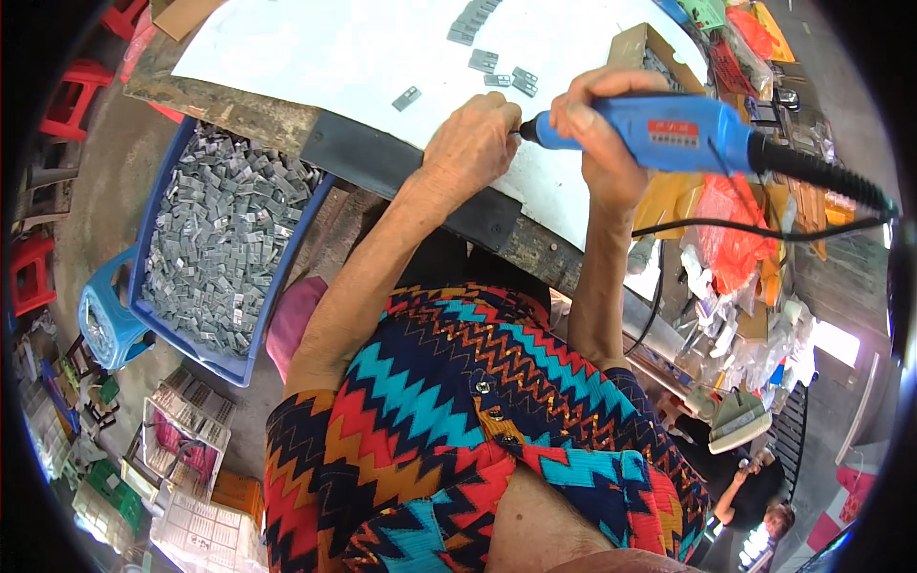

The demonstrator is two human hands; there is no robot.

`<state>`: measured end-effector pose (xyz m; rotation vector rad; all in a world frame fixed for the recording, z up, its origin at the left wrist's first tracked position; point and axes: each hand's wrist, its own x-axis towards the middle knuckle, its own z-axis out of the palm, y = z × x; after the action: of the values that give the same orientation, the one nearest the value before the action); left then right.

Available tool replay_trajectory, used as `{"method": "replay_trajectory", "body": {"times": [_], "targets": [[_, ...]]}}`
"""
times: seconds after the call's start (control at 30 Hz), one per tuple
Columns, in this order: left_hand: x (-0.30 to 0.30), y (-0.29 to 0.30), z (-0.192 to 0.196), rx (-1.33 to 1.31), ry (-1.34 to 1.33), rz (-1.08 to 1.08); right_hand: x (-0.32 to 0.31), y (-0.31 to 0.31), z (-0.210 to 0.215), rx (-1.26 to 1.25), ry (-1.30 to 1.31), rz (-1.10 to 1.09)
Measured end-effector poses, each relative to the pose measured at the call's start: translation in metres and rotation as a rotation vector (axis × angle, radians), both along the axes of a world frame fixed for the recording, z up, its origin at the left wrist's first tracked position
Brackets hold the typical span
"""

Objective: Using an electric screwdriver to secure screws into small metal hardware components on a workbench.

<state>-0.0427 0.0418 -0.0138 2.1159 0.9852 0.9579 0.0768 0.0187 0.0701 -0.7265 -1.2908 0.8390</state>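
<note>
My right hand (611, 143) is wrapped round a blue electric screwdriver (707, 129), which lies nearly level with its black nose pointing left. That nose reaches the fingers of my left hand (475, 141). The left fingers are closed over the near edge of the white-topped table (315, 57); whatever they pinch is hidden behind them. Beyond my hands lie small flat grey parts with holes, one alone (407, 98) and several in a loose cluster (524, 81). A curved row of overlapping grey parts (462, 33) runs toward the far edge.
A blue crate (253, 368) full of grey parts stands left, beside a blue stool (105, 315). An open cardboard box (628, 46) sits on the table's right. The screwdriver's black cable (821, 174) trails right. Another person (759, 492) is at lower right.
</note>
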Motion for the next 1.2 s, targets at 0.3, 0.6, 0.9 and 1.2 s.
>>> {"method": "replay_trajectory", "body": {"times": [0.3,0.6,0.9,1.2], "targets": [[-0.001,-0.003,0.003,0.086,0.055,0.013,0.014,-0.009,0.029,0.103,0.154,0.011],[-0.043,0.02,0.009,0.365,0.198,0.166,0.054,-0.037,0.021,0.077,0.357,-0.11],[-0.101,0.046,0.016,0.283,0.235,0.26,0.091,-0.039,0.015,0.102,0.204,-0.266],[-0.052,0.015,0.016,0.106,-0.039,0.186,0.077,-0.023,0.004,0.149,0.153,-0.327]]}}
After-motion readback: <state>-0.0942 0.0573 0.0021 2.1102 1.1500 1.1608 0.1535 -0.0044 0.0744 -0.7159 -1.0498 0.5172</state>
